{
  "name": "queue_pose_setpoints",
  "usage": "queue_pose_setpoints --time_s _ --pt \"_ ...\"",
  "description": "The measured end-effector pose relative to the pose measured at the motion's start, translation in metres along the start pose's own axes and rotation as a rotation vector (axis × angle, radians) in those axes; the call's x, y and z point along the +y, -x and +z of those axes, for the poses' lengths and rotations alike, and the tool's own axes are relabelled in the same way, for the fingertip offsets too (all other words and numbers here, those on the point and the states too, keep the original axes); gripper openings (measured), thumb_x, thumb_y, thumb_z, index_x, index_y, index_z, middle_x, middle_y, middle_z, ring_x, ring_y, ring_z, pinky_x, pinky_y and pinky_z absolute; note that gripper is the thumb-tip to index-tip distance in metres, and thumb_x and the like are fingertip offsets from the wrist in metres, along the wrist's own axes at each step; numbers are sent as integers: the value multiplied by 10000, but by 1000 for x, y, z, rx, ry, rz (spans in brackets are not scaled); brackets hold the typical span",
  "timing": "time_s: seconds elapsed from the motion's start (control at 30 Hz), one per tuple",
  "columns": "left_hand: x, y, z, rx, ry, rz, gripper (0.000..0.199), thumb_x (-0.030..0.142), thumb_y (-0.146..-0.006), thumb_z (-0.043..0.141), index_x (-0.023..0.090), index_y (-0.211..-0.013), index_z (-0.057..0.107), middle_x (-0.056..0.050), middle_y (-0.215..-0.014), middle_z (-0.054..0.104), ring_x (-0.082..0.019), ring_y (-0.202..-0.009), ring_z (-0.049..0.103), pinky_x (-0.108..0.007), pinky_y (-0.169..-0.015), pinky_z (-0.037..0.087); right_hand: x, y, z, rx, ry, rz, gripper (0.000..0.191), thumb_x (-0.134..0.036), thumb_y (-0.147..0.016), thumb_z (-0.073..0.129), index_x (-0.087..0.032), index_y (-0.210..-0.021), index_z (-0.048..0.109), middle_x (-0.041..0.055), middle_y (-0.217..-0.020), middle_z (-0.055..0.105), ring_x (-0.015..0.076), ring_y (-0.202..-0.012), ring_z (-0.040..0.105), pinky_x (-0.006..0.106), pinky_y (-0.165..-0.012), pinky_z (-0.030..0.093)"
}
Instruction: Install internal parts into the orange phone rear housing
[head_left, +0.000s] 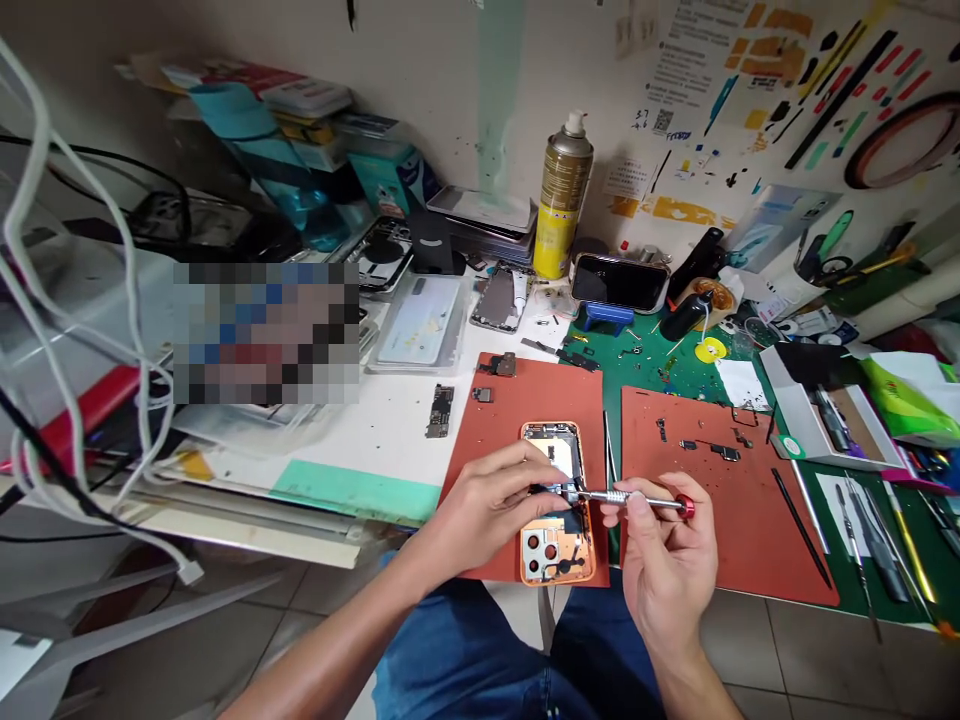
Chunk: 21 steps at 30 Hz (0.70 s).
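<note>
An opened phone with an orange frame (pixel 580 575) lies on the red-brown mat, its inside facing up. My left hand (pixel 499 500) is over its middle, with thumb and fingers closed on a small silvery phone part (pixel 571 493). The fingers hide most of that part. A slim metal screwdriver (pixel 652 500) with a red end cap is in my right hand (pixel 667 560). It is held nearly level, and its tip points left at the small part. I cannot tell whether the tip touches it. Camera openings show at the phone's near end.
A circuit board (pixel 439 411) lies left of the mat. Small parts (pixel 725 453) and a black stick (pixel 801 527) lie on the right mat (pixel 675 540). Beyond stand a spray can (pixel 562 195) and a propped phone (pixel 621 281). White cables (pixel 127 290) hang at left.
</note>
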<state>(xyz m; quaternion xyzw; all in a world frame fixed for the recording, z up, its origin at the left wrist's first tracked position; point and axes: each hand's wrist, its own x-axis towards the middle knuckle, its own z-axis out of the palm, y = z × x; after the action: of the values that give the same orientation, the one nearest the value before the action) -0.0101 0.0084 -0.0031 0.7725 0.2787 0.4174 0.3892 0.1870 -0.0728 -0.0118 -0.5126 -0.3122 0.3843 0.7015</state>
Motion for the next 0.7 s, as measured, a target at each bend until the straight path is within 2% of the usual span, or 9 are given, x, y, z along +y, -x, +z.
queue_pose_setpoints --time_s 0.2,0.4,0.7 --pt "2 -2 -1 -10 17 -8 94 184 -1047 718 185 -1110 787 -58 -977 750 -156 -856 717 -258 -700 553 0 0 -1 -10 7 3 337 -342 -964 839 -276 -1182 590 32 -973 812 180 -711 782 323 -671 636" --pt "1 -1 -1 -13 16 6 101 170 -1062 687 190 -1058 785 -62 -954 771 -168 -858 726 -280 -728 571 2 1 -3 -6 31 14 366 -364 -958 843 -276 -1196 579 39 -982 810 195 -724 784 346 -683 645" --pt "3 -2 -1 13 -2 -20 96 204 -1055 705 194 -1009 789 -54 -908 752 -159 -794 704 -253 -624 521 4 3 -4 6 35 -18 350 -322 -969 834 -272 -1217 592 51 -1009 811 202 -777 800 332 -671 651"
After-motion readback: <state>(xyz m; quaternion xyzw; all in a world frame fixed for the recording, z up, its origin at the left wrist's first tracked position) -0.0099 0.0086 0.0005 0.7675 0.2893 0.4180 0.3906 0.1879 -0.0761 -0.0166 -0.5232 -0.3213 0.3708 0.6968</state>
